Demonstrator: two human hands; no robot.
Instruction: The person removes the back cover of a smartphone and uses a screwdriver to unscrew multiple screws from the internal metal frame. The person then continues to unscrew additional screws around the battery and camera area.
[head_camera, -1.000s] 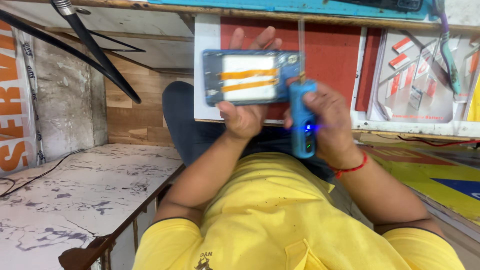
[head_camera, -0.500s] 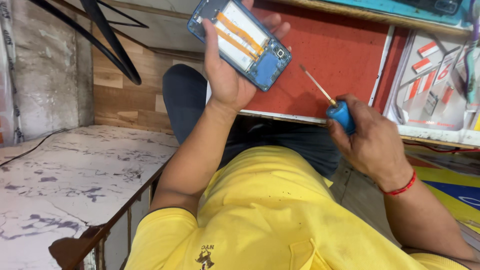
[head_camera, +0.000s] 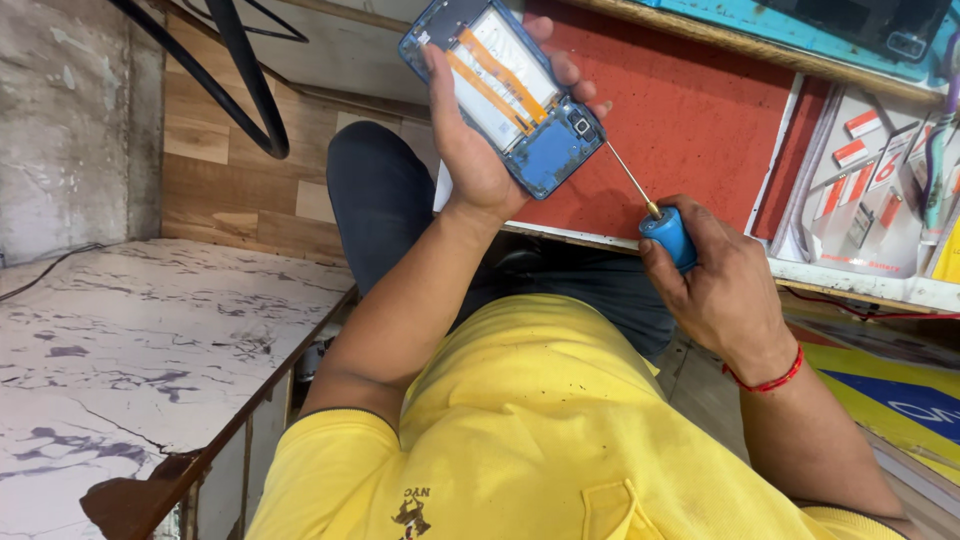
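My left hand (head_camera: 478, 150) grips an opened blue smartphone (head_camera: 505, 90), back cover off, showing a white battery crossed by orange ribbon cables. The phone is tilted, its camera end pointing down and right. My right hand (head_camera: 722, 290) is closed around a blue electric screwdriver (head_camera: 668, 236). Its thin metal bit (head_camera: 628, 178) points up-left, and the tip meets the phone's lower corner near the camera. Both hands hover over a red work mat (head_camera: 700, 130).
A white tray (head_camera: 860, 180) with small red-and-white tools lies right of the mat. A teal board (head_camera: 800, 40) runs along the top. A marble-patterned slab (head_camera: 120, 350) lies at the left. Black cables (head_camera: 245, 80) hang at the upper left.
The screwdriver first stood upright on the level phone, then came away to the right as the phone tilted. Now its tip touches the phone's lower corner.
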